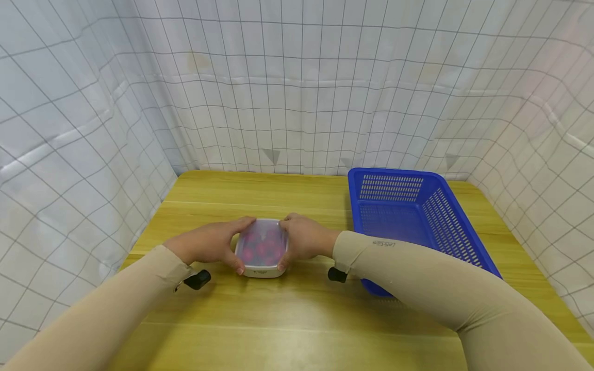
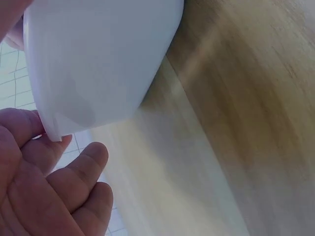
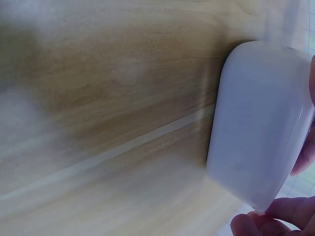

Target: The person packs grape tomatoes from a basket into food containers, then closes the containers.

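A white plastic food container (image 1: 265,273) with a translucent lid (image 1: 264,234) sits on the wooden table, reddish-pink things showing dimly through the lid. On its left side my left hand (image 1: 211,241) grips the rim, thumb at the near corner and fingers at the far one. My right hand (image 1: 307,237) holds the opposite side in the same way. In the left wrist view, left fingers (image 2: 81,172) pinch a corner of the rim beside the smooth white wall. Right fingertips (image 3: 275,214) pinch another rim corner in the right wrist view.
A blue perforated plastic basket (image 1: 355,201) stands to the right, partly hidden behind my right forearm. White curtains with a grid pattern (image 1: 297,103) enclose the table (image 1: 297,319) at the back and both sides.
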Demonstrator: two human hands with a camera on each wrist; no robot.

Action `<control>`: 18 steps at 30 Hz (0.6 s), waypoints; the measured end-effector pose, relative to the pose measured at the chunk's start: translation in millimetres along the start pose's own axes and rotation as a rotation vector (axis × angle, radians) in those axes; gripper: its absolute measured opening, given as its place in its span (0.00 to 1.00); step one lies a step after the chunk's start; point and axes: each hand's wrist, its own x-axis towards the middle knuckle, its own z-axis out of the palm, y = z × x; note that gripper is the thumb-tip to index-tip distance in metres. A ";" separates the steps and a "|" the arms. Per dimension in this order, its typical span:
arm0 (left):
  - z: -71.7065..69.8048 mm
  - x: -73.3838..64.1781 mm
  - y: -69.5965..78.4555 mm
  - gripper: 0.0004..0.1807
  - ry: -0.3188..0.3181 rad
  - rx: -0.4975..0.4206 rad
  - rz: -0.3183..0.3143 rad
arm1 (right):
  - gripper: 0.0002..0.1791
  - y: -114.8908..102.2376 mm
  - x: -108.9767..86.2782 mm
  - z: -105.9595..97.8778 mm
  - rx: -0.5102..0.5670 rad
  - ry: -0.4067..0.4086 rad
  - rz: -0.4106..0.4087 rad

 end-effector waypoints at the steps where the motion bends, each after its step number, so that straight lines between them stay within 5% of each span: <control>1: 0.9 -0.1 -1.6 0.72 0.005 -0.008 0.006 | 0.63 0.5 0.1 0.1 -0.001 -0.002 -0.001; 8: 9.6 -0.3 -16.0 0.70 0.042 -0.072 0.048 | 0.65 2.2 0.5 0.6 -0.022 -0.015 0.006; 18: 10.1 -2.7 -24.1 0.65 0.017 -0.220 0.033 | 0.64 3.5 -3.8 0.3 0.042 -0.072 0.007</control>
